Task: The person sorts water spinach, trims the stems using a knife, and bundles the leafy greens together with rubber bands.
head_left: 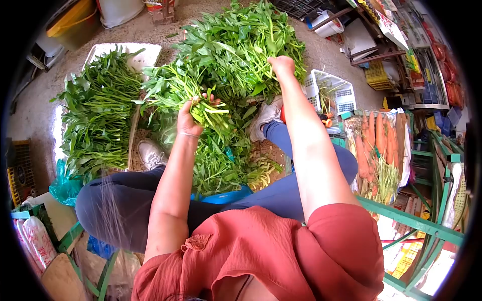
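Note:
My left hand [190,119] is wrapped round the stems of a bunch of leafy greens [175,83], whose leaves point up and left and whose cut ends stick out to the right. Farther up and right, my right hand [282,66] is closed on some green stems [271,45] at the right side of a large heap of greens [226,40]. More loose greens [216,160] lie below, between my legs. At the left, many bunches [100,110] are stacked in a white crate [150,55].
A white basket [345,95] stands right of the heap. Carrots [379,140] lie on a green-framed stand [422,226] at the right. A teal plastic bag [65,185] is by my left knee. Buckets [75,25] stand at the upper left.

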A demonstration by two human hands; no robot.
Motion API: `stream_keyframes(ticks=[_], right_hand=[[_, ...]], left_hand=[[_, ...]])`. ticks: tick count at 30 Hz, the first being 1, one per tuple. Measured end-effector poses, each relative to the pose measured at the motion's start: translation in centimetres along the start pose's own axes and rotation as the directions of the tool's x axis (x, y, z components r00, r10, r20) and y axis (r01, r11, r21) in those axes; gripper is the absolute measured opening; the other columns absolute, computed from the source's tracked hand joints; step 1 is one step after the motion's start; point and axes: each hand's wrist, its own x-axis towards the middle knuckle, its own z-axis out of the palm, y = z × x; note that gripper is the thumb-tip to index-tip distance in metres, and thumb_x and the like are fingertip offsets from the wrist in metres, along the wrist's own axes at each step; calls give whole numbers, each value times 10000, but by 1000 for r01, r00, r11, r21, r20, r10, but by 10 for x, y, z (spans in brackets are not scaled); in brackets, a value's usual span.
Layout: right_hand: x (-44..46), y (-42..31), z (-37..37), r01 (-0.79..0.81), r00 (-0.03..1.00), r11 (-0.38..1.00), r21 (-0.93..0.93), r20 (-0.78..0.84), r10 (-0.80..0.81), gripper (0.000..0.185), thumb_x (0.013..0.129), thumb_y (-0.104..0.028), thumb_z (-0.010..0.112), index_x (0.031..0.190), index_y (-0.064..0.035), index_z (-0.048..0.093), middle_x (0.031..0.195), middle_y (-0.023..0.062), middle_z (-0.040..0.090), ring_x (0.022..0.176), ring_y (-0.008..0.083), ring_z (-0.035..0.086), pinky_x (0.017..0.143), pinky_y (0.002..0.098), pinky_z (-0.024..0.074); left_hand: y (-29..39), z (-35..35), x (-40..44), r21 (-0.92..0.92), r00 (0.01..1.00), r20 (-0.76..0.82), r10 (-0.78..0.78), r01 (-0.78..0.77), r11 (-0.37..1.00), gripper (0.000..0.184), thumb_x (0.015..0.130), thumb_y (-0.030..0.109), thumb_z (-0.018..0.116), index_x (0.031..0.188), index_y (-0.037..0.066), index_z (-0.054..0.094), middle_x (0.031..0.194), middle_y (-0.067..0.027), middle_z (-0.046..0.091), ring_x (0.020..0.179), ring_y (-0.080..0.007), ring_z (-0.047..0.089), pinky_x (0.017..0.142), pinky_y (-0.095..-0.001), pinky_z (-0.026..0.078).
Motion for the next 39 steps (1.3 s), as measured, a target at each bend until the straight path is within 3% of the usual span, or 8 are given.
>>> stream_keyframes(ticks=[2,3,6,19,22,26,29,39], right_hand=[[-5,7,-12,-224,974,798,560,157,164,173,655,-182,678,657,-37,582,589,70,564,480,126,509,352,252,362],[-10,9,-20,-222,973,706,673,203,113,152,692,-146,664,649,-58,547,567,20,527,425,39,407,289,187,233],[-41,7,-44,-246,948,441,863,308,-75,150,754,-125,619,759,-66,481,690,52,596,421,39,385,319,161,267],[-176,-8,18,-108,886,512,852,316,-339,116,769,-116,625,816,-44,546,704,25,607,476,16,464,379,146,323],[-181,-10,26,-41,878,591,806,311,-364,121,773,-94,615,832,-9,552,714,28,611,534,27,507,425,157,364],[-186,-15,26,1,871,616,787,302,-387,141,762,-113,628,794,4,558,670,17,604,539,46,509,480,177,395],[-186,-17,30,165,885,879,448,326,-333,213,767,-215,624,703,-16,587,528,58,538,466,77,454,463,240,372],[-199,-20,35,85,855,789,609,361,-371,282,822,-221,454,778,1,622,562,62,533,492,125,473,452,260,370]], left_hand=[[-1,-3,2,-56,1000,7,10,-10,998,130,760,112,502,833,4,511,853,-129,570,862,-317,548,894,-525,374],[1,3,-3,3,999,9,-48,47,999,138,766,112,500,840,-4,510,855,-137,562,840,-309,549,854,-489,420],[0,-2,1,71,995,35,-98,95,993,164,771,115,500,869,-15,509,883,-143,561,818,-295,549,803,-453,457],[-2,49,-20,186,945,314,-91,33,982,524,744,168,543,1172,-89,382,1136,-202,487,906,-307,556,820,-364,468],[0,31,-13,140,955,233,-185,156,978,506,774,192,501,1177,-88,380,1105,-268,475,888,-316,563,834,-403,455],[-3,21,-11,144,983,147,-114,92,985,368,775,191,506,1046,-57,477,1017,-258,529,880,-328,566,825,-427,455],[-3,1,0,141,987,122,-103,85,986,291,766,190,527,954,-32,523,970,-213,565,858,-314,574,814,-423,462],[2,-3,-4,87,965,166,-204,191,978,340,756,189,529,1011,-35,514,979,-184,563,805,-291,578,780,-408,476]])
